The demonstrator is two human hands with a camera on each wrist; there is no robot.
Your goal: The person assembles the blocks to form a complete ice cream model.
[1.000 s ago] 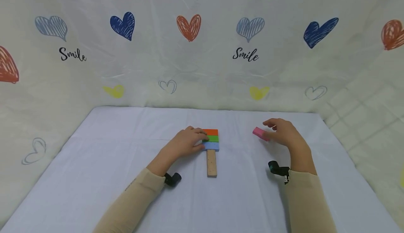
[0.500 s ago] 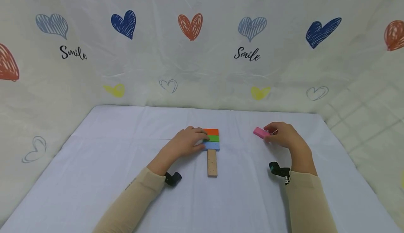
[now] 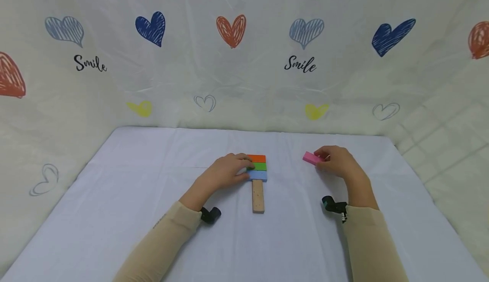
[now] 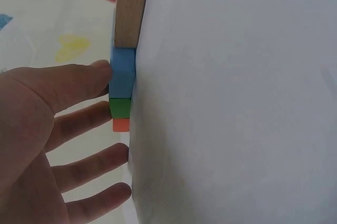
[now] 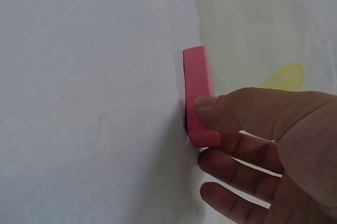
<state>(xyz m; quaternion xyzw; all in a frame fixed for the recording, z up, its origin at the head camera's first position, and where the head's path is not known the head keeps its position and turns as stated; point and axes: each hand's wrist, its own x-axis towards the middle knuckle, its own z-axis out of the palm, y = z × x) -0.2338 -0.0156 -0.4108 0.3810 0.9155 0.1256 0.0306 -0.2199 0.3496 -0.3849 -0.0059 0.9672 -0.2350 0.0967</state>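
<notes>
Three flat blocks lie side by side on the white table cloth (image 3: 153,197): orange (image 3: 257,159), green (image 3: 259,166) and blue (image 3: 259,175). A plain wooden block (image 3: 257,196) points toward me from the blue one. My left hand (image 3: 246,168) rests at their left edge with straight fingers. In the left wrist view the thumb (image 4: 79,79) touches the blue block (image 4: 122,79), beside the green (image 4: 120,108) and orange (image 4: 121,125) ones. My right hand (image 3: 320,160) pinches a pink block (image 3: 310,158) to the right. The thumb (image 5: 231,110) lies on the pink block's (image 5: 196,84) near end, fingers underneath.
A white backdrop (image 3: 244,61) printed with hearts and the word Smile rises behind and beside the table. A small black camera is strapped under each wrist, left (image 3: 211,214) and right (image 3: 332,205). Bare cloth lies between the two hands.
My right hand, which hovered over the pink block with spread fingers, has closed on it and shifted it slightly left. The left hand has stayed on the coloured blocks.
</notes>
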